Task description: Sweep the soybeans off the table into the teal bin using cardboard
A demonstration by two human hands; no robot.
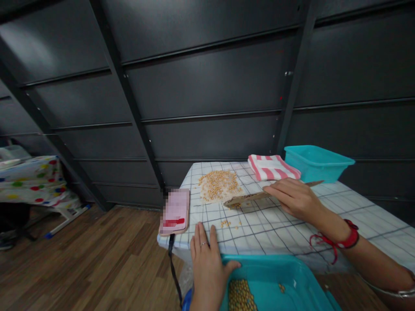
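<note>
My right hand (293, 196) grips a strip of cardboard (251, 199), its long edge standing on the checked tablecloth. The cardboard's left end is beside a few yellow beans, which look like soybeans. Past it lies a spread pile of yellow beans (222, 183) mixed with small pale grains. My left hand (207, 261) is open, fingers stretched over the table's front edge and thumb across the rim of a turquoise basin (275, 261). In that basin, just below the table edge, are many beans (240, 296) at the left and a few farther right. Several loose beans (227, 223) lie between my hands.
A folded pink-and-white striped towel (272, 167) and a second turquoise basin (319, 162) stand at the back right. A phone in a pink case (177, 211) is at the table's left edge, a black strap (173, 263) hanging below. Dark panelled wall (210, 86) behind.
</note>
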